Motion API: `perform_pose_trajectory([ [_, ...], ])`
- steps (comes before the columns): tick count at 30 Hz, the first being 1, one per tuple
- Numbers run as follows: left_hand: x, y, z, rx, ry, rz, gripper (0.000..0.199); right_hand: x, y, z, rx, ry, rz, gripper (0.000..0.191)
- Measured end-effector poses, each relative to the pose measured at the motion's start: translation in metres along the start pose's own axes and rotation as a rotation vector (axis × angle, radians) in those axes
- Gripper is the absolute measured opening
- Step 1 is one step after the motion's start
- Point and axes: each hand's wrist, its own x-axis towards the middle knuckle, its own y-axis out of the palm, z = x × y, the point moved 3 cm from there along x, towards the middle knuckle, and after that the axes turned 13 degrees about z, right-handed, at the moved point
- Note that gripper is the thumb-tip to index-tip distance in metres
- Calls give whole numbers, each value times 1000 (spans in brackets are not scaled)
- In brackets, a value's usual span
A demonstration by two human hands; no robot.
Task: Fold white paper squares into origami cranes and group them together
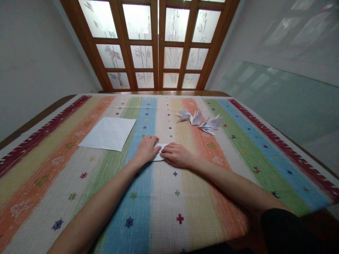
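Observation:
A small folded white paper lies on the striped tablecloth between my two hands. My left hand grips its left side, with the thumb on top and the fingers at the far edge. On the right side, my right hand presses on the paper, its fingers bent together and covering that part. The paper's exact folds are partly hidden under the fingers.
White paper sheets lie flat at the left. Several folded paper cranes stand close together at the back right. Beyond the table's far edge are glazed wooden doors, with walls on both sides.

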Motion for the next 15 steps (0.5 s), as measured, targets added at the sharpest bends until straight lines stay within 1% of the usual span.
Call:
perform_pose_trajectory([
  [1, -4, -2, 1, 42, 31, -47, 27, -1, -1, 1, 10, 5, -3, 19],
  [2, -9, -4, 1, 68, 84, -67, 27, -2, -2, 2, 21, 11, -8, 20],
  [3, -15, -7, 1, 79, 153, -58, 23, -3, -3, 3, 34, 14, -15, 20],
  [5, -28, -11, 1, 69, 291, 25, 16, -4, -4, 4, 60, 18, -33, 20],
  [7, -39, -12, 3, 41, 358, 127, 14, -4, -3, 5, 81, 23, -53, 19],
  [8, -43, -12, 5, 37, 372, 166, 14, -3, -2, 5, 89, 28, -63, 18],
  [10, -49, -10, 9, 35, 368, 185, 15, -2, -1, 4, 103, 46, -80, 22],
  [13, -53, -5, 13, 42, 344, 150, 10, 0, -1, 4, 110, 94, -64, 25],
  [15, -53, -4, 14, 55, 327, 129, 13, 3, -3, 4, 118, 143, -41, 23],
])
